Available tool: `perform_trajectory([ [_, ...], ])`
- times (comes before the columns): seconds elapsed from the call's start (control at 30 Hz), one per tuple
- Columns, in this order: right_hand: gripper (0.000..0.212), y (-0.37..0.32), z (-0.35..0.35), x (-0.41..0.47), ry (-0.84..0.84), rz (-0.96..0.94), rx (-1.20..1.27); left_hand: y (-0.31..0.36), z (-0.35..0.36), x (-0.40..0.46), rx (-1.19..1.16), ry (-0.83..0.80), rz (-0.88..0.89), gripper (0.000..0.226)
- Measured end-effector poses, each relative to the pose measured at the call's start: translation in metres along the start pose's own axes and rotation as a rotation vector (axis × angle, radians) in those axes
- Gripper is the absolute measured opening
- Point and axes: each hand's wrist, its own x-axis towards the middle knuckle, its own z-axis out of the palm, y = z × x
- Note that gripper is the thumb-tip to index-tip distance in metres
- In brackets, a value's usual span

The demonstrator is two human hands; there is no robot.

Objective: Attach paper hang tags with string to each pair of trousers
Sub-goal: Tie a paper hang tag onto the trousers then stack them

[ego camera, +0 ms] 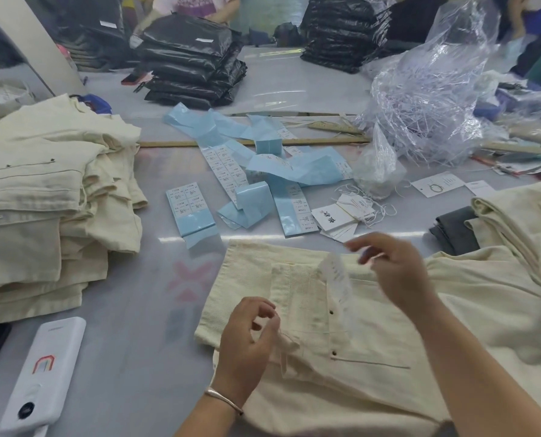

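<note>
Trousers lie under both hands; left pinches a loop, right pinches the tag (blurred).

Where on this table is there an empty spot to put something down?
Bare grey table shows between the cream pile on the left, the white device and the trousers under the hands. Another bare strip lies behind the blue labels, before the black bags. The middle is crowded with labels and hang tags.

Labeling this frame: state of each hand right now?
Left hand: pinching the waist tie of the trousers.
Right hand: fingers curled, blurred; seems to hold the tag, can't confirm.
</note>
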Motion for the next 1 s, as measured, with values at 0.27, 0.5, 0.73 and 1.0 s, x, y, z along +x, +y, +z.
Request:
perform_trajectory([
  [0.27, 0.018, 0.029, 0.004, -0.013, -0.422, 0.257, -0.145, 0.02, 0.004, 0.023, -0.413, -0.1, -0.18, 0.007],
  [0.5, 0.027, 0.019, 0.048, -0.02, -0.82, -0.041, -0.445, 0.009, 0.016, 0.025, -0.018, -0.234, -0.232, 0.016],
  [0.73, 0.012, 0.037, 0.063, -0.035, -0.723, -0.177, -0.585, 0.007, 0.026, 0.022, 0.339, -0.351, -0.124, 0.005],
  [1.0, 0.01, 0.047, 0.062, -0.051, -0.577, -0.142, -0.433, 0.01, 0.041, 0.019, 0.416, -0.368, 0.034, 0.01],
])
